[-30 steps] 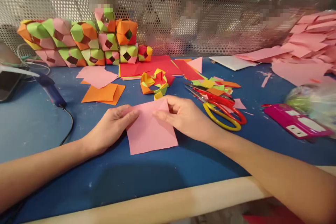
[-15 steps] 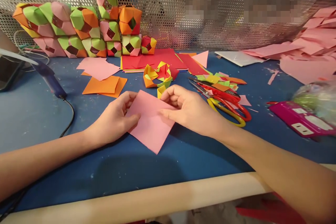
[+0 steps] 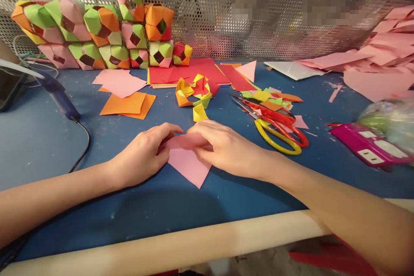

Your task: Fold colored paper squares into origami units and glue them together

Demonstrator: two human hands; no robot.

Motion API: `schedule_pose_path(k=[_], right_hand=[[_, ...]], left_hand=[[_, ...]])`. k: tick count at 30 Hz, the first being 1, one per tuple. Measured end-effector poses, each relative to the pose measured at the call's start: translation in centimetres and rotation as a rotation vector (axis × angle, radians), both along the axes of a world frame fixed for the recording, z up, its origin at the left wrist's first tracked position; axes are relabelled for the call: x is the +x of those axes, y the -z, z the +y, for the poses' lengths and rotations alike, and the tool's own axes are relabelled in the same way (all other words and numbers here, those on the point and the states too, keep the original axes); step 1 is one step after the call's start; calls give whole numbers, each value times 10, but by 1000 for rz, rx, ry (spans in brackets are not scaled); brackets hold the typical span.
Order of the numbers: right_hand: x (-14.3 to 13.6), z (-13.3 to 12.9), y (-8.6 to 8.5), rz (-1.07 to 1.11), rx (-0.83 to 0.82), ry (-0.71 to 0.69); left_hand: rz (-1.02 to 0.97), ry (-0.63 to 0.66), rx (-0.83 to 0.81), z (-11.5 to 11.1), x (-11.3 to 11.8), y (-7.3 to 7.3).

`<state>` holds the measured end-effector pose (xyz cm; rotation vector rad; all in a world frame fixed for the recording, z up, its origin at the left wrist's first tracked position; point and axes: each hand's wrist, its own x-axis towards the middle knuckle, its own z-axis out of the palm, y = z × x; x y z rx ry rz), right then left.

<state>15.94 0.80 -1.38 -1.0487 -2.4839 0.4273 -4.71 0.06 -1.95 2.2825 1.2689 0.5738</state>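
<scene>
A pink paper square (image 3: 190, 164) lies between my two hands on the blue table, its far part bent up and its near corner pointing toward me. My left hand (image 3: 142, 153) grips its left side, fingers curled over the edge. On the right and far side, my right hand (image 3: 223, 146) pinches the paper, its fingers covering part of the upper edge. Just beyond the fingers sit a small yellow folded piece (image 3: 199, 113) and a partly joined yellow, orange and green paper ring (image 3: 194, 90).
Scissors with red and yellow handles (image 3: 278, 138) lie to the right, near paper scraps. Orange sheets (image 3: 126, 104) and a blue tool with a cord (image 3: 60, 95) are at left. Folded paper balls (image 3: 103, 26) stand stacked behind. A magenta power socket (image 3: 365, 144) is far right.
The far corner of the pink square, flat before, is now bent toward me. My right hand has moved slightly nearer and left, and my fingertips are closer together.
</scene>
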Motion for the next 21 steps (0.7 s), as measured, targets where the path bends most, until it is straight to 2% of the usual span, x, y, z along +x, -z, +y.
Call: schedule_pose_path(k=[6,10,12,21], right_hand=[[4,3,0,2,0,-43],[11,7,-3,-80,39,-240],[13,7,-3,-109,63,-294],[12,2,-5,-166,76,-387]], left_hand=[[-17,76,-7,2,-5,-1],[16,130,-18,8,-11,-4],[29,156,-55,11,-14,-6],[38,270,-115,20,-23,-12]])
